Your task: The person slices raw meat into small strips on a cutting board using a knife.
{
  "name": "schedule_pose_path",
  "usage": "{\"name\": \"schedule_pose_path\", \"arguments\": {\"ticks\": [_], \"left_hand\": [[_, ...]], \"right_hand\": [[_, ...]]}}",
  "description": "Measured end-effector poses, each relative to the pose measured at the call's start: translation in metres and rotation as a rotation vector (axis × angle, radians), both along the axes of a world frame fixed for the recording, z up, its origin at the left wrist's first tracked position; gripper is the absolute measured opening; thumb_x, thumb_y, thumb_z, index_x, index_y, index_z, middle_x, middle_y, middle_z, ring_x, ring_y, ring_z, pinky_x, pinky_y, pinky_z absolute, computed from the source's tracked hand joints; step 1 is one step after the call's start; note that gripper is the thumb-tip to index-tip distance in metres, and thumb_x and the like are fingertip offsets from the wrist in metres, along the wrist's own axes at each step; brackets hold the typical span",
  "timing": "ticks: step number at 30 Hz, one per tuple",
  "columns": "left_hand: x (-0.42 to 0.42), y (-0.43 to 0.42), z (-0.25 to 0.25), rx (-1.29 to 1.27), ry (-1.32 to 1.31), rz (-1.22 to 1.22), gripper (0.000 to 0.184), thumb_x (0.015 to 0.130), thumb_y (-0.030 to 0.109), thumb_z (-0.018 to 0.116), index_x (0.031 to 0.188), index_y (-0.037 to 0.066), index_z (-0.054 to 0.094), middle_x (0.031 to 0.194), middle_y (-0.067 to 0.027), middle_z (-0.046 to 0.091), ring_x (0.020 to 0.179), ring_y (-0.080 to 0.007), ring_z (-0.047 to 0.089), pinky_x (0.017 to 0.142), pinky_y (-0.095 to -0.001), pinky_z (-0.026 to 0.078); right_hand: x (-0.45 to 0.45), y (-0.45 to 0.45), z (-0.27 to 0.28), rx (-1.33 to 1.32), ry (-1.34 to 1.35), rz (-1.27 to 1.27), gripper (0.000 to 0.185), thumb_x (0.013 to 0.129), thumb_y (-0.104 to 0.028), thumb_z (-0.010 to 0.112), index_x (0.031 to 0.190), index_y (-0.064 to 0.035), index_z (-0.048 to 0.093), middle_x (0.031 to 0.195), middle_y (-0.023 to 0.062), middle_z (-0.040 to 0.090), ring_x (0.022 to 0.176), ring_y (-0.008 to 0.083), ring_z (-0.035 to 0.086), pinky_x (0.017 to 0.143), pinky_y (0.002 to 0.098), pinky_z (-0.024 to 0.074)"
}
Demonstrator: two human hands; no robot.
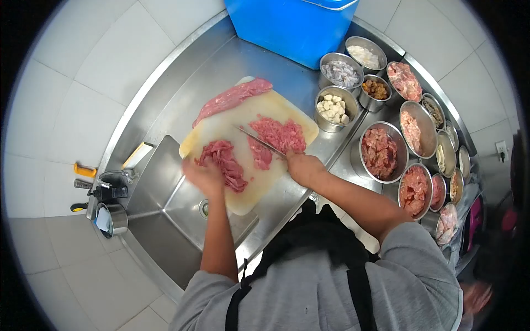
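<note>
My right hand [305, 169] is wrapped round the handle of a knife [258, 140], whose blade points up and left across the cutting board [237, 203]. Chopped pink meat [281, 134] lies along the blade, with a small flat piece [261, 156] just below it. My left hand [205, 176], smeared by motion, is at the left edge of a pile of sliced meat [225, 165]; whether its fingers grip any is unclear. At the board's far edge rests a long whole strip of meat [234, 99].
Beneath the board's near left side is a steel sink [160, 231]. A blue cooler [292, 30] stands behind. To the right are several steel containers, among them one of white chunks [333, 109] and one of cut meat [380, 154]. A person's hand [476, 298] shows at lower right.
</note>
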State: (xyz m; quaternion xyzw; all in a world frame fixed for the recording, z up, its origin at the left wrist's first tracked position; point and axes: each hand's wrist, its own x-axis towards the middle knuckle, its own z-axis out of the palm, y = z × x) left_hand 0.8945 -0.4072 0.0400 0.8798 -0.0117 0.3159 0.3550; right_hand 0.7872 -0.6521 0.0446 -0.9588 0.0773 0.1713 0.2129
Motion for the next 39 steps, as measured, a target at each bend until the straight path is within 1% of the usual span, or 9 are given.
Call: {"name": "schedule_pose_path", "arguments": {"ticks": [1, 2, 4, 14, 20, 22, 26, 31, 39], "left_hand": [[0.001, 0.038, -0.050, 0.204, 0.033, 0.202, 0.048, 0.093, 0.024, 0.063, 0.123, -0.012, 0.052, 0.098, -0.0265, 0.065, 0.103, -0.0425, 0.061, 0.096, -0.0494, 0.044], [-0.007, 0.052, -0.072, 0.207, 0.037, 0.200, 0.048, 0.093, 0.024, 0.063, 0.123, -0.012, 0.052, 0.098, -0.0265, 0.065, 0.103, -0.0425, 0.061, 0.096, -0.0494, 0.044], [-0.015, 0.062, -0.092, -0.286, 0.793, 0.068, 0.048, 0.097, 0.027, 0.057, 0.130, -0.007, 0.049, 0.116, -0.0292, 0.063, 0.106, -0.0454, 0.062, 0.095, -0.0490, 0.045], [-0.105, 0.055, -0.092, -0.339, 0.509, -0.016, 0.042, 0.102, 0.030, 0.051, 0.120, -0.008, 0.055, 0.112, -0.0288, 0.065, 0.103, -0.0425, 0.064, 0.091, -0.0464, 0.047], [-0.129, 0.056, -0.041, -0.145, 0.869, 0.020, 0.032, 0.098, 0.020, 0.059, 0.119, -0.004, 0.056, 0.109, -0.0225, 0.066, 0.100, -0.0403, 0.063, 0.090, -0.0449, 0.048], [-0.123, 0.046, -0.023, 0.129, 0.149, 0.059, 0.026, 0.090, 0.012, 0.065, 0.113, 0.001, 0.061, 0.104, -0.0179, 0.066, 0.100, -0.0386, 0.061, 0.089, -0.0445, 0.048], [-0.104, -0.021, -0.011, 0.015, 0.072, -0.742, 0.014, 0.080, 0.008, 0.069, 0.092, 0.002, 0.069, 0.098, -0.0141, 0.066, 0.101, -0.0348, 0.060, 0.090, -0.0436, 0.049], [-0.083, -0.048, -0.050, 0.082, 0.239, -0.875, 0.012, 0.076, 0.008, 0.070, 0.087, 0.003, 0.071, 0.096, -0.0112, 0.065, 0.100, -0.0316, 0.061, 0.088, -0.0416, 0.052], [-0.085, -0.046, -0.061, 0.053, 0.295, -0.912, 0.015, 0.078, 0.011, 0.069, 0.091, 0.005, 0.073, 0.102, -0.0099, 0.067, 0.103, -0.0304, 0.063, 0.091, -0.0410, 0.052]], "right_hand": [[-0.001, 0.000, 0.000, -0.008, -0.007, 0.018, 0.024, 0.096, -0.012, 0.042, 0.112, 0.0013, 0.055, 0.103, 0.0250, 0.071, 0.092, 0.0408, 0.071, 0.080, 0.0502, 0.0568], [-0.003, 0.001, 0.000, -0.013, -0.010, 0.036, 0.024, 0.097, -0.012, 0.042, 0.112, 0.0011, 0.055, 0.103, 0.0246, 0.071, 0.092, 0.0407, 0.071, 0.080, 0.0501, 0.0568], [-0.003, 0.000, -0.002, -0.006, -0.011, 0.037, 0.025, 0.096, -0.012, 0.042, 0.113, 0.0010, 0.055, 0.103, 0.0247, 0.071, 0.093, 0.0406, 0.071, 0.080, 0.0504, 0.0567], [-0.064, 0.004, 0.008, -0.042, 0.100, 0.054, 0.021, 0.094, -0.014, 0.043, 0.108, 0.0005, 0.052, 0.096, 0.0259, 0.071, 0.089, 0.0422, 0.071, 0.076, 0.0543, 0.0555], [-0.091, 0.001, 0.002, -0.068, 0.059, 0.054, 0.021, 0.095, -0.014, 0.042, 0.107, 0.0006, 0.052, 0.090, 0.0264, 0.071, 0.083, 0.0441, 0.071, 0.072, 0.0550, 0.0554], [-0.087, -0.002, 0.003, -0.090, 0.053, 0.074, 0.022, 0.095, -0.014, 0.042, 0.108, 0.0006, 0.052, 0.090, 0.0264, 0.071, 0.083, 0.0438, 0.071, 0.071, 0.0547, 0.0556], [-0.086, 0.001, 0.032, -0.139, 0.070, 0.109, 0.024, 0.095, -0.014, 0.042, 0.110, 0.0016, 0.052, 0.089, 0.0259, 0.071, 0.081, 0.0424, 0.071, 0.069, 0.0533, 0.0564], [-0.116, 0.010, 0.061, -0.173, 0.124, 0.094, 0.024, 0.095, -0.013, 0.043, 0.112, 0.0010, 0.053, 0.089, 0.0256, 0.071, 0.081, 0.0418, 0.071, 0.070, 0.0530, 0.0565], [-0.067, 0.025, -0.005, -0.127, -0.036, 0.104, 0.019, 0.095, -0.016, 0.044, 0.105, -0.0014, 0.052, 0.086, 0.0267, 0.070, 0.080, 0.0434, 0.070, 0.071, 0.0560, 0.0547]]}}
